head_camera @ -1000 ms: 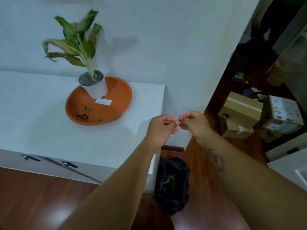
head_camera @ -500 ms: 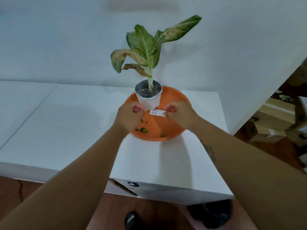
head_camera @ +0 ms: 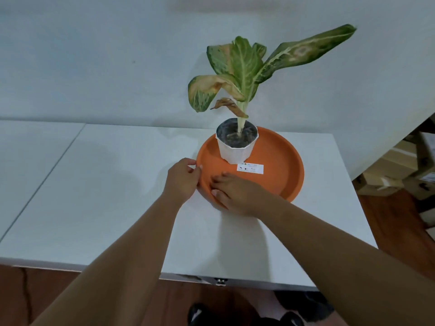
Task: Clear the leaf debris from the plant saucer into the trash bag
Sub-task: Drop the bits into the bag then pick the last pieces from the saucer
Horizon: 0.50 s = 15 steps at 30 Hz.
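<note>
While the orange plant saucer (head_camera: 282,161) sits on the white table (head_camera: 117,184) near the table's far right corner, both bare hands meet at the saucer's near-left rim in the head view. The left hand (head_camera: 182,181) is outside the saucer, its fingers held together and curled against the outer wall of the rim, the thumb up at the rim's top edge; whether it truly grips the rim or only touches it I cannot tell. The right hand (head_camera: 235,191) reaches over the near rim into the saucer, its fingers pressed down and bunched toward the inner floor on the near-left side; whether they pinch anything cannot be told, as the hand covers that part of the floor. No leaf debris shows on the uncovered part of the saucer floor. A white plant pot (head_camera: 235,151) stands upright at the far side of the saucer, holding a plant (head_camera: 242,74) with green, yellowed and browned leaves. A small white label (head_camera: 250,168) lies flat on the saucer floor just in front of the pot. Right of the saucer, past the table's edge, cardboard boxes (head_camera: 400,165) rest on the wooden floor (head_camera: 388,220). Something black (head_camera: 306,304), blurred, lies below the table's near edge, and it cannot be identified.
</note>
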### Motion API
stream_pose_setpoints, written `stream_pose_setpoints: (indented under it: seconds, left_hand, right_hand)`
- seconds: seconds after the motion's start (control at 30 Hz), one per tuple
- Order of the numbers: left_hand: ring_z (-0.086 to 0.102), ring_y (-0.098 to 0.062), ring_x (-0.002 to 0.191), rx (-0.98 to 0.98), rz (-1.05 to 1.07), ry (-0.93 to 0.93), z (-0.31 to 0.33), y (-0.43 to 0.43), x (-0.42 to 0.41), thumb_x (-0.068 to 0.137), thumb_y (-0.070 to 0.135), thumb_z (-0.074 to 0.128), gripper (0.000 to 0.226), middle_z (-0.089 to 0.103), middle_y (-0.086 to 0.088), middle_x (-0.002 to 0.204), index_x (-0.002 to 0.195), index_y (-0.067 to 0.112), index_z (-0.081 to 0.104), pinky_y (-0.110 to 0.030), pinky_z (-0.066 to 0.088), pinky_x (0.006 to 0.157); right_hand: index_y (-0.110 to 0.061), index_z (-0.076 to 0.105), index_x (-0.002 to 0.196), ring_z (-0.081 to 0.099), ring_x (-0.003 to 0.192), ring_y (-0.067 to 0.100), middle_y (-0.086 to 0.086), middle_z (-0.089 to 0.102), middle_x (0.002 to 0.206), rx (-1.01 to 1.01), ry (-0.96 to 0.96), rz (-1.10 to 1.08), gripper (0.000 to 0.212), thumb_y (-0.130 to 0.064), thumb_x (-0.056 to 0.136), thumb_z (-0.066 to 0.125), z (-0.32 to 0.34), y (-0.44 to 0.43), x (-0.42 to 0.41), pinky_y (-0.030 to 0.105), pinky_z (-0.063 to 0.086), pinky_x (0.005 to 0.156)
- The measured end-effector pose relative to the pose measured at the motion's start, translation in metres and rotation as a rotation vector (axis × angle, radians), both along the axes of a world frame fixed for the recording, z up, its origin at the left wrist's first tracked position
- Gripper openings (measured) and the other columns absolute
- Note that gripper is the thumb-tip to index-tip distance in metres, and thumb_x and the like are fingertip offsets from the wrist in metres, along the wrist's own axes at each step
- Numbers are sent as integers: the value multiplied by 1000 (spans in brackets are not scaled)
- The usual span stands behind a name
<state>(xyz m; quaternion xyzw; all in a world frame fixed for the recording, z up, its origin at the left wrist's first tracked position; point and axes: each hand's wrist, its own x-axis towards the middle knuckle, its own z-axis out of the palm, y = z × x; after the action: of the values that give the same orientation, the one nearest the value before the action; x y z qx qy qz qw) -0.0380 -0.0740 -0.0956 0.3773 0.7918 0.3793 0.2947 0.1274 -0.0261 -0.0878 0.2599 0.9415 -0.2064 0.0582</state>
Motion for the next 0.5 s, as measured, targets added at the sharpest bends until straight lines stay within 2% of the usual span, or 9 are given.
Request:
stream_pose_setpoints:
  seconds: [0.07,0.13,0.2,0.3,0.37,0.43,0.5]
  left_hand:
    - [71,-31,79,-1,8,-18,0,2,1,93,31,59,31,68,-8,88,117,12,62,-48,58,83]
    - [71,-31,76,-9,16,-19,1,3,1,94,30,58,31,68,-10,90,118,11,62,-47,59,83]
    - [71,-31,76,-21,8,-12,2,4,0,94,30,58,32,70,-12,94,119,10,62,-47,59,84]
    - [72,-31,76,-37,3,-9,4,5,0,95,30,59,34,71,-14,97,121,9,62,-47,59,83]
    - [71,-30,73,-46,9,6,5,5,2,95,30,59,33,71,-13,96,121,10,61,-45,60,83]
    - [71,-29,69,-37,15,14,6,5,3,95,29,58,32,71,-12,92,120,9,62,-45,60,82]
    - [71,-29,67,-27,18,12,6,5,4,95,28,58,31,71,-10,87,119,9,63,-45,60,80]
  right_hand:
    - [-10,49,136,34,140,20,6,43,148,-31,-25,17,46,-32,103,27,4,-3,14,28,13,116]
    - [-18,45,140,29,143,13,-2,37,153,-55,-63,27,48,-39,102,26,9,-6,34,35,25,116]
    - [-21,50,136,34,139,10,-5,41,150,-43,-89,66,47,-42,101,27,13,-6,53,38,36,111]
    - [-22,60,116,52,119,13,-6,56,131,-64,-23,80,35,-36,99,33,14,0,64,36,47,95]
    - [-26,56,123,52,118,12,-8,57,131,-36,47,34,32,-34,98,37,15,9,61,33,46,97]
    - [-28,47,134,47,126,15,-5,51,139,5,92,-6,39,-35,98,38,13,17,48,34,41,105]
    - [-21,41,141,36,137,19,1,42,148,1,91,-21,46,-37,99,37,11,17,28,32,25,115]
